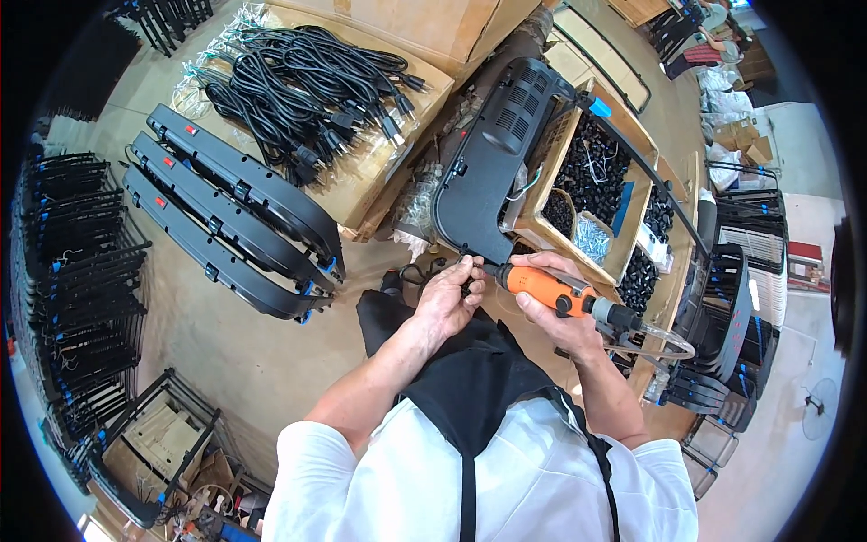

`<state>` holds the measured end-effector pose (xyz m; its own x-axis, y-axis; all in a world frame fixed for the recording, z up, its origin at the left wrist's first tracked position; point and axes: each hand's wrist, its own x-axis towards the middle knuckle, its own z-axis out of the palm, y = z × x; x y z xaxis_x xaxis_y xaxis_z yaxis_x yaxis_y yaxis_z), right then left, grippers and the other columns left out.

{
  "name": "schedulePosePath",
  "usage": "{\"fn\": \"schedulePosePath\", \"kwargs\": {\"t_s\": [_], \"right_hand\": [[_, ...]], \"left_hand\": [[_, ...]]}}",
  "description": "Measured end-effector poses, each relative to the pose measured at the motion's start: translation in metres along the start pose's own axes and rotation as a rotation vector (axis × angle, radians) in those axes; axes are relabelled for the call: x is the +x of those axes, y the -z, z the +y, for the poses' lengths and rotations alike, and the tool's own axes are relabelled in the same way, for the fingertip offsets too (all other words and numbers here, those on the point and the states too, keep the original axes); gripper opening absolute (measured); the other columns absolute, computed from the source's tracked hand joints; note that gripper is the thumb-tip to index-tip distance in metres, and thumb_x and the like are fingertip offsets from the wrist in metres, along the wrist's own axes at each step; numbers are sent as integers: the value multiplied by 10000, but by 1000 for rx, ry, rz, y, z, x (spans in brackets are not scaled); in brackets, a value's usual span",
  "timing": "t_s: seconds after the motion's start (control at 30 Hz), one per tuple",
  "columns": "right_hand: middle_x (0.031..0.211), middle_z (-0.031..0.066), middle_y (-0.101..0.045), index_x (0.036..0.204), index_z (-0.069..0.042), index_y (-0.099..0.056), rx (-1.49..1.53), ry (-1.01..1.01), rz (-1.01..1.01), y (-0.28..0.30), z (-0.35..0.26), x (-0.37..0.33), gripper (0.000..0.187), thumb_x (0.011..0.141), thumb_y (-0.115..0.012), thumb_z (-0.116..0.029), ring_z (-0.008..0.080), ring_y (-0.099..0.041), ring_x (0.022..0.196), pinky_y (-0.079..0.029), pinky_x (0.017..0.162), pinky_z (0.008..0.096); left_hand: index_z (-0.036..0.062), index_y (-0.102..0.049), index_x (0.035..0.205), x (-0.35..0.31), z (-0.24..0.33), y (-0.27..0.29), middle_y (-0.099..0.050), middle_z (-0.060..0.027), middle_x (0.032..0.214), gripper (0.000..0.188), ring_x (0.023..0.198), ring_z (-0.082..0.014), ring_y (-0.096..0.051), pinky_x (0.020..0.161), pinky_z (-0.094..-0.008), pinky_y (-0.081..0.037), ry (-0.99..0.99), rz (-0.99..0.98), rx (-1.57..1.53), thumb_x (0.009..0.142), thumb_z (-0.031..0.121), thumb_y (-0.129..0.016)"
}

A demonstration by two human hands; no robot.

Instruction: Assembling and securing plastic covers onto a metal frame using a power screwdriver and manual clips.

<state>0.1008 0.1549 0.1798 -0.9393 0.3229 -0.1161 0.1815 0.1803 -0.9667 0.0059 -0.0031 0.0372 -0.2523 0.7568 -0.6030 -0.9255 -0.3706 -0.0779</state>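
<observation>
One orange driver (542,287) w/ a clear hose (670,340) at its rear sits in the R hand (562,329), which is clamped round the body, thumb on the near side. Its tip points L, toward the L hand (442,300), just by the near end of a black housing (479,194). L hand's fingers are curled in, fingertips close to the tip; can't tell if they grip a part, too small & dark there.

Black housing lies just beyond both hands, approx. mid-view, slotted vent at its far end. R of it: wooden tray (551,237) w/ small black parts (587,167) & a section of small silver fasteners (591,239).

L of the housing: cardboard box (424,108), w/ a pile of black power cords (307,77) on top, plugs mostly twd the R. Nearer & L, 3 curved housings (239,221) w/ red switches, side by side. Far L: stacked black frames (81,271). Person wears a black apron (483,384) over a white top (533,470). Fan (820,408) at far R.
</observation>
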Motion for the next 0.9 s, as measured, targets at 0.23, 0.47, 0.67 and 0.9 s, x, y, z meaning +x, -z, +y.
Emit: {"fn": "schedulePosePath", "kwargs": {"t_s": [0.23, 0.47, 0.67, 0.9], "right_hand": [[1327, 85, -701, 1329, -59, -632, -135, 4, -18, -5, -5, 10, 484, 879, -810, -50, 210, -663, 1231, -513, 1104, 378], [1312, 90, -706, 1294, -94, -647, -249, 64, -12, -20, 7, 30, 434, 894, -814, -117, 222, -691, 1177, -546, 1038, 372], [1318, 120, -709, 1239, -81, -655, -295, 72, -122, -27, 0, 48, 363, 903, -789, -48, 217, -688, 1160, -557, 1013, 378], [1320, 118, -712, 1252, -77, -641, -311, 96, -169, -25, 1, 48, 389, 895, -795, -54, 222, -693, 1160, -555, 1021, 378]], "left_hand": [[71, -613, 1156, -1, 4, -7, -571, 3, 852, 267, 693, -113, -512, 559, -239, -400, 39, -16, 37, 1130, 326, -538], [71, -657, 1069, -17, 4, -7, -621, -7, 872, 295, 746, -136, -565, 632, -273, -436, -32, 66, 332, 1128, 335, -540], [70, -684, 1164, -22, 8, 12, -677, -13, 913, 262, 772, -117, -590, 661, -262, -456, -51, -93, 514, 1137, 276, -525], [44, -664, 1153, -28, 15, 8, -708, -31, 945, 265, 762, -106, -598, 681, -255, -473, -114, -75, 596, 1148, 245, -492]]}}
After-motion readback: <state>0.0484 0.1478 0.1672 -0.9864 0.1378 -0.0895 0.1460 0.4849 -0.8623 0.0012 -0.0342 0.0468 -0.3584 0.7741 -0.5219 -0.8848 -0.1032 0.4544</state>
